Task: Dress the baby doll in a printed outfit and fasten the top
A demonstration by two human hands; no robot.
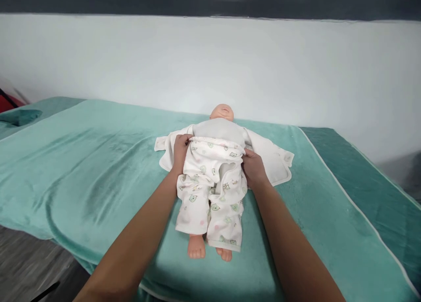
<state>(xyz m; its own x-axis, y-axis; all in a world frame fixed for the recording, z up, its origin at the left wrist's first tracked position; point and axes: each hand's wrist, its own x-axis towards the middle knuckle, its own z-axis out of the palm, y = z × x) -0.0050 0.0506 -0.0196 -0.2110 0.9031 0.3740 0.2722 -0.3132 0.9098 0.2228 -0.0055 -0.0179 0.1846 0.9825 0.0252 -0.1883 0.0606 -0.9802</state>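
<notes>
Doll (222,112) on its back on green blanket (98,161) — trousers (212,179) on, drawn to the waist. Our left hand (182,151) and right hand (254,168) pinch their top edge; jacket (272,161) beneath lies open — unfastened, we judge.

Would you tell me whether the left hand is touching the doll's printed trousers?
Touching: the head view shows the left hand gripping the waistband of the printed trousers.

A big green blanket (82,170) lies spread out. A small green cloth (20,116) (all bunched up) sits far left, near the white wall (296,65).
</notes>
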